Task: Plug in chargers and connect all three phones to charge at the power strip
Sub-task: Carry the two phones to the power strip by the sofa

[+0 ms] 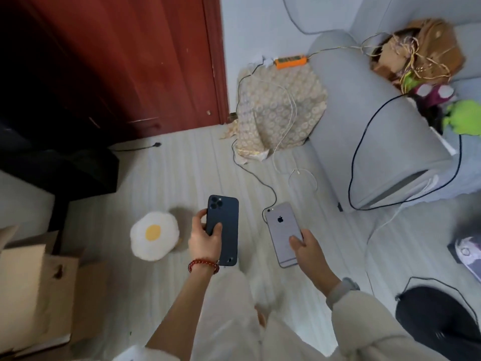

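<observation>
Nearest, I am seeing the left hand (204, 237) gripping a dark phone (223, 227), fingers curled round its edges, lens end pointing away. Beside it, the right hand (303, 246) is pinching a silver phone (283, 231) at its lower half. Just beyond that grip, cables (270, 188) are trailing across the floor; I cannot tell whether one is touching the phone. Far beyond both grips, the orange power strip (290, 61) is sitting on a patterned cloth (281, 110). I judge that stepping forward risks snagging cables and dragging the strip down.
</observation>
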`<state>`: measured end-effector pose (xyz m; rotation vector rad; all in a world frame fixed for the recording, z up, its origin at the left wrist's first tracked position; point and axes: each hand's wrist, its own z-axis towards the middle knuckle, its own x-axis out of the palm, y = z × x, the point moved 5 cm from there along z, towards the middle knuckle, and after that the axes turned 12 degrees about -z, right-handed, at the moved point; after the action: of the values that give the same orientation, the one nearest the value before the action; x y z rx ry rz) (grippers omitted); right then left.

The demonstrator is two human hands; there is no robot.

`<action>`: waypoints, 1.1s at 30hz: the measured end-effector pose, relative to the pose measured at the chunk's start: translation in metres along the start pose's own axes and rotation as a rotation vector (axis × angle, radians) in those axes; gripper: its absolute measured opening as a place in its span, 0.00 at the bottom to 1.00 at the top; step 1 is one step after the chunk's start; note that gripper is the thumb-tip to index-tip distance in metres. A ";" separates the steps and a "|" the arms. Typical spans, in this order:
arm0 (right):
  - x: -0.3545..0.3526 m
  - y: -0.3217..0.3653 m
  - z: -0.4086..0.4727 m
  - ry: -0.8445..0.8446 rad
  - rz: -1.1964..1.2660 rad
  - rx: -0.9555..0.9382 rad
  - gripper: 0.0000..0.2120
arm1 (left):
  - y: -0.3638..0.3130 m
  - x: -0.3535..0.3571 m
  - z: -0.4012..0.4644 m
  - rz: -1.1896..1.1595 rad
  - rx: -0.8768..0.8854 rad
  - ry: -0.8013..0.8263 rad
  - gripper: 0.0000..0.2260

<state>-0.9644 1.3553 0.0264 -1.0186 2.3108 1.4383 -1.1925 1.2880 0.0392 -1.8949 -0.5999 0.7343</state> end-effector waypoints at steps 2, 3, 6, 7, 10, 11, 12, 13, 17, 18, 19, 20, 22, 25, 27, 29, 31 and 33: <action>-0.010 0.019 0.047 -0.012 0.016 0.015 0.09 | -0.014 0.026 0.046 0.016 -0.004 0.022 0.17; -0.015 0.029 0.069 -0.021 0.016 0.030 0.10 | -0.022 0.039 0.067 0.018 -0.008 0.035 0.17; -0.033 0.064 0.148 -0.060 0.026 0.068 0.10 | -0.051 0.086 0.148 -0.009 -0.013 0.064 0.16; -0.040 0.076 0.175 -0.077 0.032 0.081 0.09 | -0.062 0.103 0.176 -0.018 -0.014 0.078 0.16; -0.062 0.118 0.244 -0.102 0.040 0.117 0.06 | -0.103 0.145 0.249 -0.018 -0.018 0.112 0.17; -0.071 0.132 0.267 -0.108 0.045 0.125 0.06 | -0.118 0.159 0.272 -0.007 -0.020 0.126 0.17; -0.081 0.146 0.289 -0.119 0.048 0.129 0.07 | -0.133 0.174 0.295 -0.004 -0.020 0.141 0.17; -0.089 0.158 0.305 -0.129 0.041 0.127 0.07 | -0.145 0.186 0.311 -0.010 -0.023 0.153 0.16; -0.125 0.188 0.369 -0.180 0.029 0.166 0.11 | -0.187 0.244 0.375 -0.032 -0.083 0.213 0.16; -0.132 0.191 0.381 -0.186 0.027 0.179 0.12 | -0.193 0.257 0.385 -0.038 -0.097 0.226 0.16; -0.142 0.194 0.398 -0.192 0.023 0.195 0.12 | -0.200 0.274 0.397 -0.048 -0.114 0.235 0.17; -0.150 0.196 0.413 -0.193 0.019 0.211 0.13 | -0.205 0.288 0.408 -0.054 -0.134 0.246 0.17; -0.168 0.197 0.452 -0.192 0.024 0.225 0.12 | -0.212 0.322 0.429 -0.071 -0.173 0.272 0.17; -0.196 0.199 0.515 -0.198 0.029 0.238 0.11 | -0.222 0.371 0.459 -0.096 -0.226 0.298 0.18; -0.216 0.199 0.568 -0.181 0.012 0.240 0.11 | -0.227 0.410 0.480 -0.090 -0.249 0.305 0.20; -0.230 0.197 0.620 -0.136 -0.018 0.253 0.11 | -0.228 0.447 0.501 -0.098 -0.281 0.297 0.21; -0.243 0.187 0.680 -0.081 -0.056 0.278 0.12 | -0.221 0.492 0.526 -0.091 -0.328 0.267 0.21; -0.251 0.174 0.731 -0.046 -0.114 0.310 0.11 | -0.210 0.534 0.546 -0.083 -0.369 0.247 0.21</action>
<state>-1.0115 2.1389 -0.0780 -0.9941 2.3068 1.0091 -1.2291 2.0704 -0.0762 -2.2410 -0.6856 0.3416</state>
